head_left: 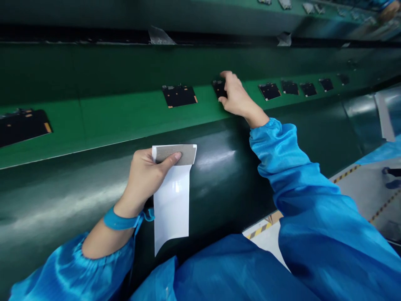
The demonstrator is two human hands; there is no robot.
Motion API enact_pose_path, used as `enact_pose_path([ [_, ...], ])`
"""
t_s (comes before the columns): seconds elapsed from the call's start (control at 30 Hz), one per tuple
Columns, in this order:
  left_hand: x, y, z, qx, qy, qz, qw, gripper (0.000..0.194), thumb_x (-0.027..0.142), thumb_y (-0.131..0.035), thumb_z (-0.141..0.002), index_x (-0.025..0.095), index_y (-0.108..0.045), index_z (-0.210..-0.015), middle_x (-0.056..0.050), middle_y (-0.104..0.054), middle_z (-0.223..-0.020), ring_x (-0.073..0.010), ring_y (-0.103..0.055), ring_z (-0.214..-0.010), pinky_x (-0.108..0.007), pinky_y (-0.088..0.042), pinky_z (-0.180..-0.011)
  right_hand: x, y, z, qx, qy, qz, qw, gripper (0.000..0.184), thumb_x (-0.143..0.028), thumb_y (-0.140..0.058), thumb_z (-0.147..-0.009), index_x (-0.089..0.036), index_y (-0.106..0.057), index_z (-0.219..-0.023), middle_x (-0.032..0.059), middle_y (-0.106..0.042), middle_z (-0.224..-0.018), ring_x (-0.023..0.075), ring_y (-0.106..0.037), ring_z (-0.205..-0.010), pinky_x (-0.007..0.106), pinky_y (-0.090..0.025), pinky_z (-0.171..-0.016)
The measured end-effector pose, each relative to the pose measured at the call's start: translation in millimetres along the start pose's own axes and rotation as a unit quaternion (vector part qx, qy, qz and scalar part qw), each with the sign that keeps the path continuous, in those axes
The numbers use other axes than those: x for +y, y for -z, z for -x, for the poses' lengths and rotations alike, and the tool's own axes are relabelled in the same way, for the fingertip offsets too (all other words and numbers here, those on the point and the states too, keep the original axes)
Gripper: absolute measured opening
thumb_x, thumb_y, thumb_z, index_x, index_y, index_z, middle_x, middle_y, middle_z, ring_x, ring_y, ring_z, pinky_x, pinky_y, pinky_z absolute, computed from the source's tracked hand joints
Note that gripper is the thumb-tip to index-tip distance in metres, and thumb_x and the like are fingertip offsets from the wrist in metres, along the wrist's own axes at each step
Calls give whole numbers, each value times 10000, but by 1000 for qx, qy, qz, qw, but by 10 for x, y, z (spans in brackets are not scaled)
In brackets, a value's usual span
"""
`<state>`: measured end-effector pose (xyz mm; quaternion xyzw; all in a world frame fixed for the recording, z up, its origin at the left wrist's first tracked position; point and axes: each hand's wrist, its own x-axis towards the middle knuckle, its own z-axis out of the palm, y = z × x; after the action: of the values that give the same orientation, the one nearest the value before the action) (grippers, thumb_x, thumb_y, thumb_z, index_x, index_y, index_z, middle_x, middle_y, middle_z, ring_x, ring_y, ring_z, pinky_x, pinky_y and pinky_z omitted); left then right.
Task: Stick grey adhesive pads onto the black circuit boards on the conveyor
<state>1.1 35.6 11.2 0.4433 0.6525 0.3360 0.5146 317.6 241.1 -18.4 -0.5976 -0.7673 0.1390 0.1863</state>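
My left hand (pixel 144 177) grips a white backing sheet (pixel 172 205) with a grey pad at its top end, thumb pressed on the pad, above the dark green bench front. My right hand (pixel 236 97) reaches out to the green conveyor belt (pixel 125 113) and pinches a small black circuit board (pixel 218 88), which is partly hidden by the fingers. Both arms wear blue sleeves, and a blue strap circles my left wrist.
More black boards lie along the belt: one at the far left (pixel 23 125), one left of my right hand (pixel 179 95), several to the right (pixel 290 88). Tape scraps (pixel 159 37) stick on the rail behind. Grey floor with striped tape (pixel 369 196) shows at right.
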Motion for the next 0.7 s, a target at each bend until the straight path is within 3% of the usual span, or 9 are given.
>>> enact_pose_path([
  [0.1, 16, -3, -1, -7, -5, 9, 1000, 378, 526, -945, -690, 196, -840, -843, -94, -841, -896, -296, -777, -789, -316, -604, -585, 229, 56, -141, -15, -74, -51, 996, 770, -127, -851, -757, -214, -418, -1388, 98, -661, -1117, 281, -673, -1037, 472, -582, -990],
  [0.17, 29, -6, -1, -11, -10, 16, 1000, 356, 510, -950, -687, 201, -835, -820, -96, -837, -879, -291, -769, -761, -320, -596, -573, 363, 94, -227, -33, -114, -99, 988, 677, -65, -770, -787, -202, -415, -1347, 23, -644, -924, 229, -658, -841, 425, -586, -843],
  [0.27, 40, -6, 0, -14, -15, 18, 1000, 318, 488, -941, -702, 206, -828, -797, -93, -829, -849, -276, -755, -715, -318, -581, -562, 370, 96, -274, 12, -130, -126, 983, 532, -56, -693, -837, -208, -436, -1277, -33, -578, -787, 205, -618, -735, 380, -548, -756],
  [0.37, 36, -5, 5, -19, -17, 20, 999, 299, 465, -927, -717, 195, -827, -797, -92, -824, -838, -260, -743, -692, -304, -561, -548, 61, -20, -216, 58, -67, -139, 986, 365, -192, -728, -902, -228, -500, -1185, -14, -572, -791, 208, -608, -751, 372, -539, -757],
  [0.43, 30, -4, 8, -20, -17, 22, 999, 293, 456, -919, -726, 189, -831, -808, -91, -827, -850, -253, -742, -699, -293, -554, -546, -256, -141, -158, 11, 1, -165, 986, 253, -306, -753, -929, -234, -553, -1068, 10, -588, -798, 205, -598, -766, 362, -539, -751],
  [0.53, 19, -5, 7, -17, -16, 22, 999, 309, 468, -919, -729, 187, -833, -823, -89, -830, -871, -255, -748, -728, -295, -565, -566, -683, -303, -116, -106, 67, -198, 972, 247, -373, -784, -907, -225, -587, -882, 29, -611, -777, 193, -578, -760, 340, -537, -724],
  [0.6, 14, -6, 3, -18, -18, 21, 999, 314, 472, -920, -727, 187, -831, -825, -89, -831, -879, -258, -751, -739, -301, -573, -581, -836, -369, -136, -142, 84, -202, 965, 228, -336, -784, -881, -216, -602, -814, 32, -624, -764, 180, -568, -741, 328, -534, -712],
  [0.7, 13, -10, -3, -21, -22, 18, 999, 297, 458, -913, -729, 189, -832, -827, -90, -831, -883, -259, -753, -751, -305, -579, -595, -870, -406, -205, -155, 96, -186, 965, 163, -268, -764, -847, -200, -632, -779, 40, -649, -751, 170, -565, -709, 324, -528, -698],
])
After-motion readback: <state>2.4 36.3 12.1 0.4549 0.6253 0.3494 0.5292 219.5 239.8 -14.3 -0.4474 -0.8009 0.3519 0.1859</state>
